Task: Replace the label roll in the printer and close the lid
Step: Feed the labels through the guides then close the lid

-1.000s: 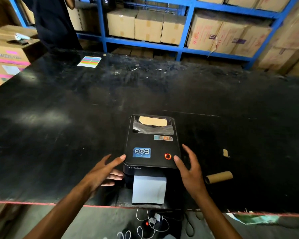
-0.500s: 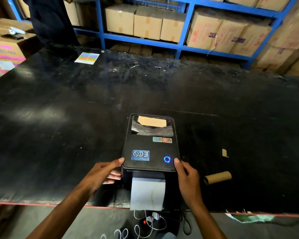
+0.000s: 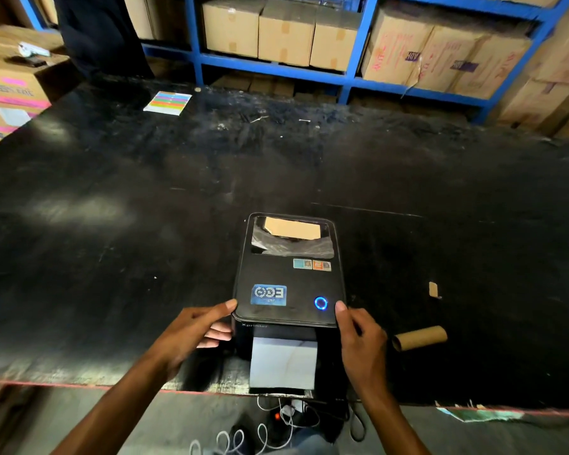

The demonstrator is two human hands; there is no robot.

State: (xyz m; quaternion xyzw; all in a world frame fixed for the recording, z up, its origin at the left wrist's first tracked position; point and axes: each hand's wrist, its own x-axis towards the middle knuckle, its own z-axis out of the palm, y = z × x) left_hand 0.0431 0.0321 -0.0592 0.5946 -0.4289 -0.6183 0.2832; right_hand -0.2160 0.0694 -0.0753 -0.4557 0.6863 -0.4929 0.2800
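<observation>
A black label printer (image 3: 289, 277) stands at the near edge of the black table (image 3: 112, 224), its lid down and its round button glowing blue. A white label strip (image 3: 283, 361) sticks out of its front slot. Through the lid window I see a brown piece of card. My left hand (image 3: 194, 330) grips the printer's front left corner, thumb on the lid and fingers at the side. My right hand (image 3: 358, 336) holds the front right corner the same way. An empty brown cardboard core (image 3: 419, 338) lies on the table just right of my right hand.
A small brown scrap (image 3: 433, 289) lies right of the printer. A coloured sticker sheet (image 3: 167, 102) sits far left. Cables (image 3: 283, 418) hang below the table edge. Blue shelves with cartons (image 3: 286, 31) line the back. A person in dark clothes (image 3: 102, 31) stands at the far left.
Both hands closed in from open beside the printer to gripping its front corners. The button light went from red to blue. The label strip has fed out a little further.
</observation>
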